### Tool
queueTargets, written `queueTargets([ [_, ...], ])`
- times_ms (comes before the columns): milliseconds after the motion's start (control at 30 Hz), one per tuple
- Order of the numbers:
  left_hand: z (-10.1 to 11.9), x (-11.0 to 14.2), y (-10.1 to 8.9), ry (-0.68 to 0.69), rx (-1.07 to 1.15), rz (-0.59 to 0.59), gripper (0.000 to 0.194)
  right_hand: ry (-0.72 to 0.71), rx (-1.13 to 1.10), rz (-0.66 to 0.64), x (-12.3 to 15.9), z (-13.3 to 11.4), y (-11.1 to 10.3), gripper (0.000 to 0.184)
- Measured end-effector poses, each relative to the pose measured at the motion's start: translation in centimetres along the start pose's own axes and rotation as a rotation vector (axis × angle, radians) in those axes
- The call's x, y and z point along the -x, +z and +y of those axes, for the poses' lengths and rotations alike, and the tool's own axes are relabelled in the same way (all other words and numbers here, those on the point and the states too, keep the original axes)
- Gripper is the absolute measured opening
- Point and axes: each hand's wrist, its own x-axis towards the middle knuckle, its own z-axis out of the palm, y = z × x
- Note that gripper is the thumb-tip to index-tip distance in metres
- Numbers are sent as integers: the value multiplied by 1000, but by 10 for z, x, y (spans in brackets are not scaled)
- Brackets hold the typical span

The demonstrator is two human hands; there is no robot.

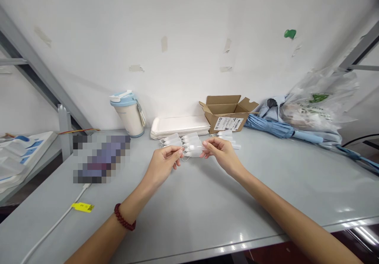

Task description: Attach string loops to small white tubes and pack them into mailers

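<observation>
Left hand (166, 161): we pinch white tube (194, 148) at left end
Right hand (223, 151): pinches right end
Bench (207, 208): surface stretches to front edge; carton (220, 117) rear

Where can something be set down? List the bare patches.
Bare: table between left forearm and right forearm, and right of the latter, up to the blue umbrella. Crowded: along the wall, from cup past box to plastic bag, and around the white tubes at left hand and right hand.

Grey table (207, 208): tumbler (129, 115), open carton (226, 115), blue umbrella (272, 127), charging cable (60, 219).
</observation>
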Motion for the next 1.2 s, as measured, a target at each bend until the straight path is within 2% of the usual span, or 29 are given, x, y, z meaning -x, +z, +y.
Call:
queueTargets([
  [733, 9, 5, 3, 21, -27, -17, 22, 22, 54, 13, 5, -8, 3, 33],
  [1200, 6, 4, 2, 38, -13, -23, 22, 29, 65, 11, 5, -8, 1, 33],
])
